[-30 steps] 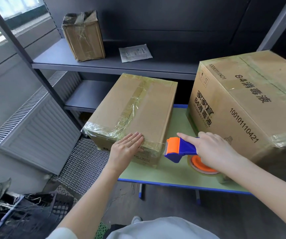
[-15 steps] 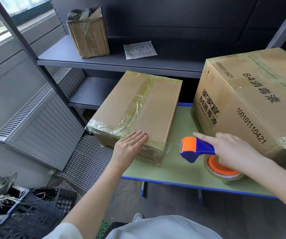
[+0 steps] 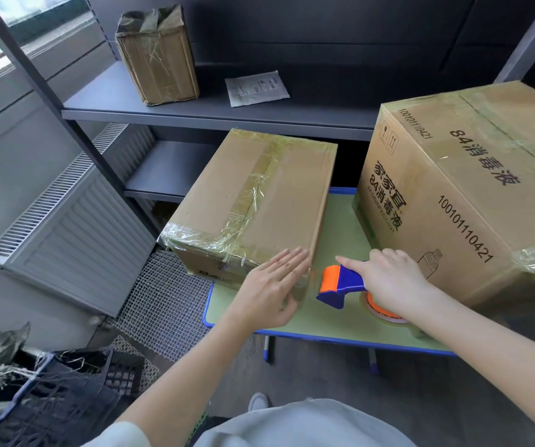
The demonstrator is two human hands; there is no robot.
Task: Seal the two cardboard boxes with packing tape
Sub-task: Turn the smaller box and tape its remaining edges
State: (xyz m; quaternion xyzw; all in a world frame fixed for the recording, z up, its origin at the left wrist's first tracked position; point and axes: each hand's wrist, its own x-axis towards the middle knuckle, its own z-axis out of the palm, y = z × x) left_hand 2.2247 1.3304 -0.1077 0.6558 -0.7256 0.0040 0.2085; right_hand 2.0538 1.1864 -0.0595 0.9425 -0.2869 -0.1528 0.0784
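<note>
Green table (image 3: 340, 321), blue-edged: smaller box (image 3: 250, 201), larger printed box (image 3: 453, 201), tape dispenser (image 3: 343, 282).

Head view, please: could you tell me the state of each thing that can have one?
smaller box: closed, taped, wrinkled film along the near edge.
larger box: closed, taped at the edges.
tape dispenser: held beside the smaller box's near corner, orange end towards it.
left hand: fingers flat, pressing the smaller box's near corner.
right hand: grips the tape dispenser.
shelf box: upright, closed, taped.
</note>
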